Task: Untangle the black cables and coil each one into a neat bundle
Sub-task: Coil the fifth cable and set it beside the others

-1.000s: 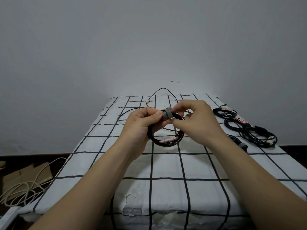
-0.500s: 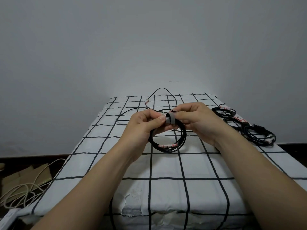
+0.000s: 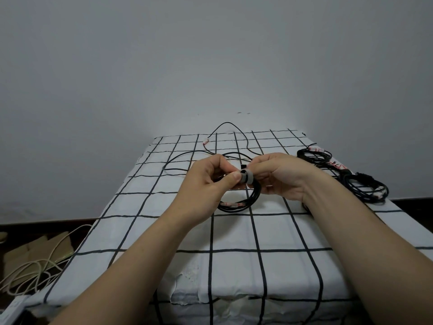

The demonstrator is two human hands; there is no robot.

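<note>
— Where's the coil?
— Mid-table. I see the coil (image 3: 246,202) hanging between both hands, with a grey strap (image 3: 247,177) wrapped round its top.
— Fingers?
— The left hand (image 3: 206,184) pinches the strap with thumb and forefinger. The right hand (image 3: 283,177) has its fingers curled round the coil just beside the strap.
— Anything else?
— A loose cable (image 3: 178,158) lies on the far part of the table (image 3: 234,233), and bundles (image 3: 315,156) sit at the right edge. A pale cord (image 3: 30,270) lies on the floor, near left.
</note>
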